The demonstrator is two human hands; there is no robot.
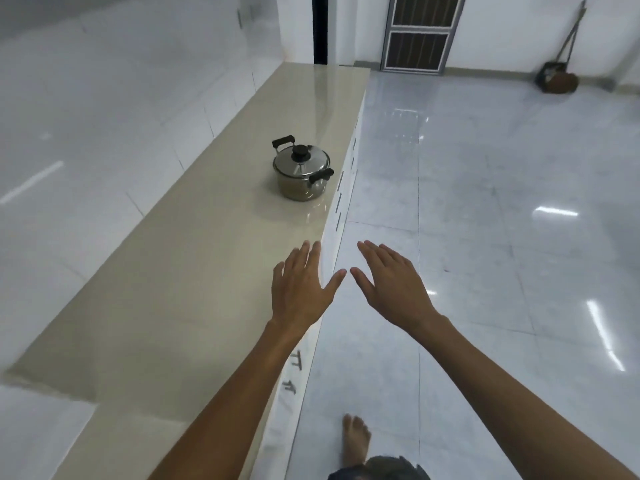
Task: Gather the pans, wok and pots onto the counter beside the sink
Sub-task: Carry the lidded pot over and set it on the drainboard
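Note:
A small steel pot (302,174) with a lid, a black knob and two black side handles stands on the beige counter (194,258), close to its right edge. My left hand (303,287) is stretched out flat over the counter's edge, fingers apart, holding nothing. My right hand (389,282) is beside it over the floor, also spread and empty. Both hands are well short of the pot, nearer to me. No sink, pan or wok is in view.
White cabinet fronts with drawer handles (341,199) run below the counter edge. A glossy tiled floor (502,202) spreads to the right. A door (420,32) is at the far wall, and a broom with dustpan (559,76) leans at the far right. My bare foot (356,439) is on the floor.

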